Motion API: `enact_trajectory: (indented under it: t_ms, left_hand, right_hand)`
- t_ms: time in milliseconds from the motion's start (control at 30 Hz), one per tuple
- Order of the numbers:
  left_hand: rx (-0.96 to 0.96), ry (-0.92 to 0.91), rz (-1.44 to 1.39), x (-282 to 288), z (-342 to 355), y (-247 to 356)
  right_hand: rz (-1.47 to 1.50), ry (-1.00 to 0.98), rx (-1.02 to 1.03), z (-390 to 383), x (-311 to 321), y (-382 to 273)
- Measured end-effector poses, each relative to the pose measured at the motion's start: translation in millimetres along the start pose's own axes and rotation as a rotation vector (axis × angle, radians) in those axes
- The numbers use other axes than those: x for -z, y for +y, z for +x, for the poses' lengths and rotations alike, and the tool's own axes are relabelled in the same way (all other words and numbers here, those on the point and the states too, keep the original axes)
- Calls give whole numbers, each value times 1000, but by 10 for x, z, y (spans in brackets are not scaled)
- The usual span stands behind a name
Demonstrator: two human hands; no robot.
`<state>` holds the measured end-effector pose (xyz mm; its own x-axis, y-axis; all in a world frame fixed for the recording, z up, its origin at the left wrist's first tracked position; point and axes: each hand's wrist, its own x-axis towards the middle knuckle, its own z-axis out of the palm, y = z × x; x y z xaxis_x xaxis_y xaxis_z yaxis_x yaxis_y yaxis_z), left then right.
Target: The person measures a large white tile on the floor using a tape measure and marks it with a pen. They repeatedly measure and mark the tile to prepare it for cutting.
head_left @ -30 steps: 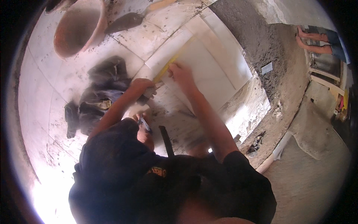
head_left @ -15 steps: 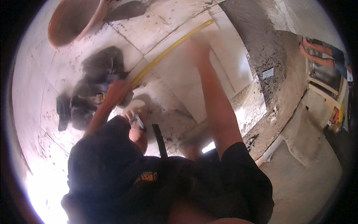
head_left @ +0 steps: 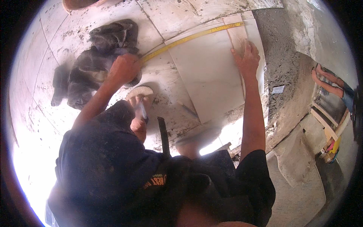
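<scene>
A yellow tape measure (head_left: 189,37) is stretched across a pale floor tile (head_left: 206,72), its blade running from my left hand up to the right. My left hand (head_left: 126,69) is closed around the near end of the tape; any case is hidden in the fist. Toward the tile's right side my right hand (head_left: 247,60) lies with fingers spread on a narrow pale strip (head_left: 236,33), just below the far end of the blade. That strip lies lengthwise over the tile, crossed by the tape at its top.
Dark crumpled cloth (head_left: 113,36) lies left of my left hand. A round tub (head_left: 81,3) stands at the top left. Grey mortar (head_left: 280,41) borders the tile, with a small white card (head_left: 278,89) on it. Another person's arms (head_left: 329,81) show near a wooden frame (head_left: 323,120).
My right hand has moved right across the tile and now rests on the strip. The left hand still grips the tape. The view has shifted, leaving less of the tub showing.
</scene>
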<state>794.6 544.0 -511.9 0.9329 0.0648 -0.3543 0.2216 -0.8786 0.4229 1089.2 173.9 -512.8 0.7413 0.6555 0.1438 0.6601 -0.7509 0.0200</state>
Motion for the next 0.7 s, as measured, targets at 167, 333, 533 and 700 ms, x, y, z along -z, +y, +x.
enact_trajectory:
  t_ms: [167,333,533,700]
  left_hand:
    - [207,-15,-137,51,6,119]
    - [164,-84,-59,28,29,62]
    - [269,-20,-203,93,137,231]
    - [27,-31,76,-95,174,45]
  right_hand:
    - [5,30,35,-24,-37,22]
    - [22,21,31,-12,-35,-3]
    - [60,54,28,-36,-93,121]
    - [40,21,-8,1,-133,113]
